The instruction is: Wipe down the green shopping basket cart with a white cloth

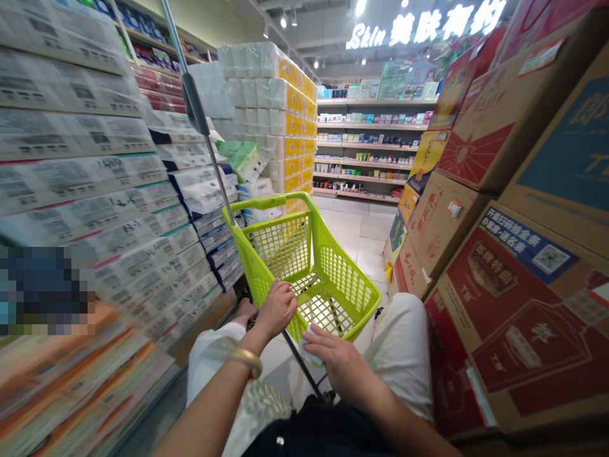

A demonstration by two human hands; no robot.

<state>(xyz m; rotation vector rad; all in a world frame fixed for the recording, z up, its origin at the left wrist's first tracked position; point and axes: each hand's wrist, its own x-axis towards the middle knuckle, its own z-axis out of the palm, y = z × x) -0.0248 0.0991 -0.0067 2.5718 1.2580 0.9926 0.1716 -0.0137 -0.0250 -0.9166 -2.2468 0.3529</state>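
A lime-green shopping basket (pixel 342 270) on wheels stands between my knees, with lattice sides and a long metal pull rod (pixel 219 168) leaning up at its left. My left hand (pixel 277 309), a gold bangle on its wrist, is closed over the basket's near left rim. Against the near front edge, my right hand (pixel 335 355) presses a white wipe (pixel 308 346) with its fingers together. Part of the wipe is hidden under the fingers. Inside the basket, only its slotted floor shows.
Stacked tissue packs (pixel 85 133) rise close on the left, with wrapped toilet rolls (pixel 266 95) behind. Printed cardboard cartons (pixel 528 304) wall the right side. Pale floor tiles (pixel 347 222) lead to shelves (pixel 366 125) of small goods under a lit sign (pixel 428 25).
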